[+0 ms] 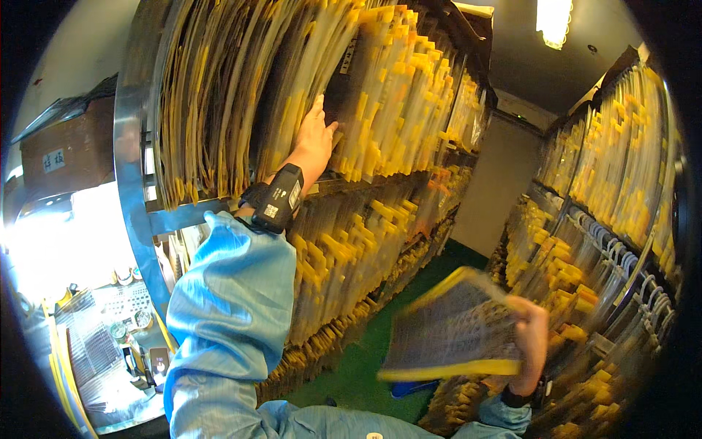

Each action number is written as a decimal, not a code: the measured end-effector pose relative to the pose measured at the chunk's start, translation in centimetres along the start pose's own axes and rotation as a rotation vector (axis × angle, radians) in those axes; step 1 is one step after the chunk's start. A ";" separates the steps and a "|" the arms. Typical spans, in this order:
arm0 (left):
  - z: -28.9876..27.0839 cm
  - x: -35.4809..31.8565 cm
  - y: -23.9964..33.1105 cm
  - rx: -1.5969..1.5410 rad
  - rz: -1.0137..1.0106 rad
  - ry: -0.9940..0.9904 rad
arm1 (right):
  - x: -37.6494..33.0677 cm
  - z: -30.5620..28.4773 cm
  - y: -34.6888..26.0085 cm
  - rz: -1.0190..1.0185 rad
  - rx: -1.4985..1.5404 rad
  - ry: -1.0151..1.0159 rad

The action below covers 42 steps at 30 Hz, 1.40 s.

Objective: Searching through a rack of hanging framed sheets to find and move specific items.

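My left hand [316,137] is raised to the upper shelf row, with its fingers stretched against the edges of upright sheets [292,102] that have yellow-taped borders. A dark gap shows just right of those fingers. Low on the right, my right hand [530,340] grips the side of a dark, see-through film sheet [450,329] with yellow strips along two edges. Motion blurs this sheet, which hangs tilted in front of me over the aisle. On my left wrist sits a black strapped device [279,199].
Lower rows of yellow-edged sheets [351,249] fill the left rack. Another packed rack [621,168], with white hangers [621,256], lines the right side. Between them runs a green floor [351,369]. A bright worktable [99,358] and a brown box [69,146] are at far left.
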<state>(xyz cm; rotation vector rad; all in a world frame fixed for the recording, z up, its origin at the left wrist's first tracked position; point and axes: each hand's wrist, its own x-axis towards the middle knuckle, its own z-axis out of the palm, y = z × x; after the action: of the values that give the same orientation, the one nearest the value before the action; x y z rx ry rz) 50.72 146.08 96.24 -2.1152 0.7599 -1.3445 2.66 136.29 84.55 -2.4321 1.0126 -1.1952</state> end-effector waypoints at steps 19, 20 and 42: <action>0.2 0.1 -0.2 -0.038 -0.046 0.031 | -9.2 -3.6 10.8 0.076 0.273 1.383; 0.2 0.1 -0.3 -0.048 -0.040 0.025 | -9.2 -3.3 10.9 0.081 0.275 1.370; -0.9 -1.2 -2.1 -0.088 0.040 -0.008 | -4.5 3.5 3.9 -0.312 0.313 1.186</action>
<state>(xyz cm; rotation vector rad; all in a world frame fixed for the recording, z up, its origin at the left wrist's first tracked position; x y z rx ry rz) 49.80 148.26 97.22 -2.1605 0.8682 -1.3028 1.53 136.25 77.69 -1.5306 0.5360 -2.7610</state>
